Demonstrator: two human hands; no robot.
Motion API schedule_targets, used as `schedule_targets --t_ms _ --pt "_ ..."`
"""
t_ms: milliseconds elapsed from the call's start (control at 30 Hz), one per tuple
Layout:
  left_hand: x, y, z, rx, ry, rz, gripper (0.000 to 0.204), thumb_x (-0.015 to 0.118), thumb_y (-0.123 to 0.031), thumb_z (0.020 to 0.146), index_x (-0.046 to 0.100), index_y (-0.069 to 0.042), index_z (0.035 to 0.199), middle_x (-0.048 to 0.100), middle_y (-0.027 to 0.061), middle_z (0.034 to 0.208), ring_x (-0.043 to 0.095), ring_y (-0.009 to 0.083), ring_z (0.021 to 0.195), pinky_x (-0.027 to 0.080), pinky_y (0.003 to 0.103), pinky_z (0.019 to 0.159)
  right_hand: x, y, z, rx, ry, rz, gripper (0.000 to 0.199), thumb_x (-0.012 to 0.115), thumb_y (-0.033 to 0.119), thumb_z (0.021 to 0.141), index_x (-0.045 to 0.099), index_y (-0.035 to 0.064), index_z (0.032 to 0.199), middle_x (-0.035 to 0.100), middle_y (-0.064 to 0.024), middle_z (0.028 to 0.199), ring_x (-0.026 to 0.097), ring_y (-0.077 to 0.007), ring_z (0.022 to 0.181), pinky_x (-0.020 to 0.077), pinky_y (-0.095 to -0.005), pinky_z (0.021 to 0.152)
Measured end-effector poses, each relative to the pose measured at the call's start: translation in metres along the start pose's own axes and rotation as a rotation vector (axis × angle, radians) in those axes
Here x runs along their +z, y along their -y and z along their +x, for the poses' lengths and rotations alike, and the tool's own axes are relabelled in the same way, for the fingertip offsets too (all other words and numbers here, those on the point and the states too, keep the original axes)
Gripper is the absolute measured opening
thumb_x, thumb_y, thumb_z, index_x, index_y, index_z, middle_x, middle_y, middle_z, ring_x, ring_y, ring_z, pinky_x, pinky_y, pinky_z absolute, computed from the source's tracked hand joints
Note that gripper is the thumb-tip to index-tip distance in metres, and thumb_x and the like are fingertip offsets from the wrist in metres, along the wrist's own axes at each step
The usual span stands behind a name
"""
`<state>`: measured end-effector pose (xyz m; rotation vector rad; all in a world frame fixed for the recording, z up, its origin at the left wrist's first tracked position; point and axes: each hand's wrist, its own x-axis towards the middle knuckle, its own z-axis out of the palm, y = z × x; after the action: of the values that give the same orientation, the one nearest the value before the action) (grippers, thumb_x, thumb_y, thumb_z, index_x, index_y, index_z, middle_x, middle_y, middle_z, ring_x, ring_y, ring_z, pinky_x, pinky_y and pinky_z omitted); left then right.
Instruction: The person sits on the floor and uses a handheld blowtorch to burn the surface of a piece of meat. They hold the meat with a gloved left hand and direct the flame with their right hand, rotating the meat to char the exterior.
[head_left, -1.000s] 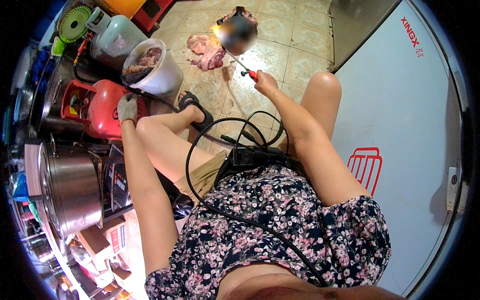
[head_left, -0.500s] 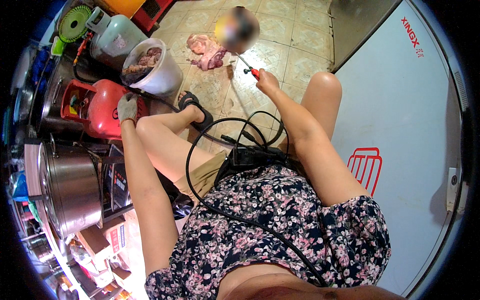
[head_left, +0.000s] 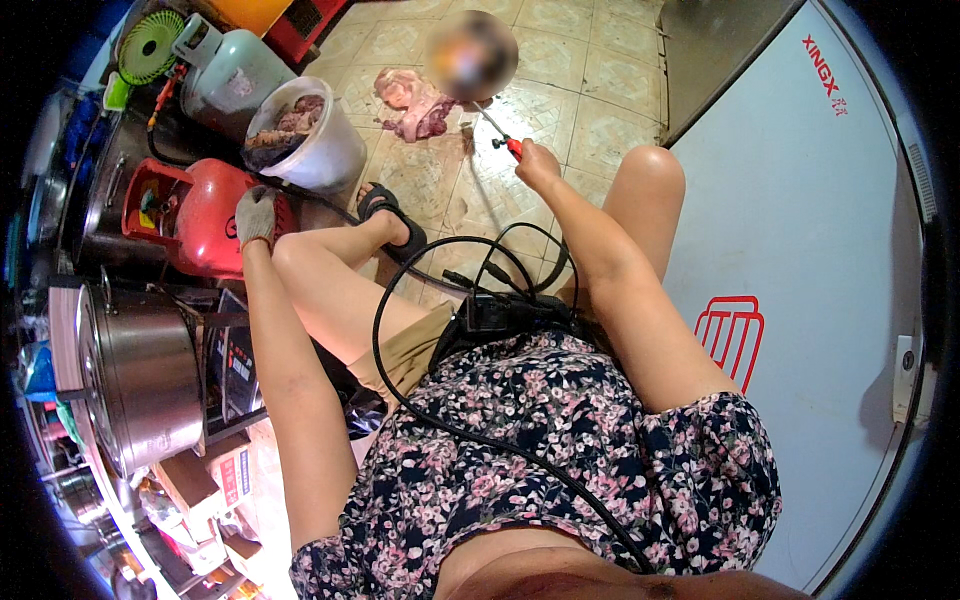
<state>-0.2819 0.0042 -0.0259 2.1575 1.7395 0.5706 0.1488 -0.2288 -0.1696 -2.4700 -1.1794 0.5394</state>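
Note:
My right hand [head_left: 540,163], bare, is closed around the red handle of a gas torch [head_left: 514,148]. The torch has a black knob and a thin metal tube that points away from me into a blurred round patch with an orange glow. What lies under the blur is hidden. Pale and dark red pieces of raw meat [head_left: 415,105] lie on the tiled floor just left of that patch. My left hand [head_left: 257,217], in a greyish knitted glove, is curled closed near my knee, in front of the red gas cylinder [head_left: 215,215]. Whether it holds anything is hidden.
A white bucket [head_left: 335,150] of meat stands at the left, by a pale green gas cylinder [head_left: 240,75] and a green fan [head_left: 150,48]. A steel pot [head_left: 145,370] is nearer. A black cable [head_left: 375,330] loops over my lap. A white cabinet [head_left: 800,250] borders the right.
My right hand and the torch have shifted slightly right and toward me. The orange glow in the blurred patch looks different. My left hand stays in place.

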Motion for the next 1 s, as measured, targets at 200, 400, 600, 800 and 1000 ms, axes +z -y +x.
schedule_targets --t_ms 200,400,600,800,1000 --pt "-0.004 -0.002 0.0 0.02 0.025 0.072 0.037 0.056 -0.03 0.08 0.065 -0.004 0.104 0.063 0.0205 0.104 0.059 0.0356 0.101 0.045 0.039 0.086 0.001 -0.004 0.003 0.05 -0.015 -0.005 0.023 0.051 0.01 0.082 0.055 0.003 0.103 0.063 -0.0197 0.097 0.061 -0.0354 0.093 0.0478 -0.0452 0.079" --pt "-0.003 -0.001 0.0 0.047 0.016 0.089 0.037 0.055 -0.032 0.08 0.066 -0.005 0.103 0.063 0.0208 0.104 0.058 0.0363 0.101 0.045 0.04 0.087 0.002 -0.01 0.006 0.065 -0.023 0.002 0.023 0.052 0.011 0.081 0.056 0.0031 0.103 0.063 -0.0194 0.099 0.061 -0.0345 0.095 0.0482 -0.0451 0.079" --pt "0.0 0.005 0.003 0.031 -0.006 0.039 0.036 0.055 -0.03 0.08 0.066 -0.005 0.103 0.064 0.0204 0.103 0.059 0.0353 0.1 0.045 0.039 0.085 0.0 -0.007 0.005 0.083 -0.013 -0.009 0.024 0.053 0.01 0.08 0.056 0.003 0.103 0.063 -0.0197 0.1 0.061 -0.0344 0.095 0.0482 -0.0449 0.08" --pt "0.0 -0.002 0.001 0.006 -0.002 0.031 0.035 0.057 -0.027 0.08 0.065 -0.003 0.104 0.064 0.02 0.102 0.06 0.0334 0.099 0.045 0.038 0.086 0.0 -0.01 0.005 0.089 -0.028 0.006 0.024 0.053 0.01 0.08 0.056 0.0028 0.103 0.063 -0.0198 0.1 0.061 -0.0344 0.096 0.0481 -0.0449 0.08" --pt "0.002 0.002 0.003 0.004 -0.007 -0.006 0.036 0.058 -0.025 0.08 0.064 0.0 0.104 0.064 0.0199 0.104 0.06 0.0313 0.1 0.045 0.036 0.087 0.001 -0.013 0.007 0.091 -0.022 0.008 0.026 0.052 0.011 0.08 0.056 0.0025 0.104 0.063 -0.0197 0.1 0.061 -0.0343 0.095 0.048 -0.0447 0.08"
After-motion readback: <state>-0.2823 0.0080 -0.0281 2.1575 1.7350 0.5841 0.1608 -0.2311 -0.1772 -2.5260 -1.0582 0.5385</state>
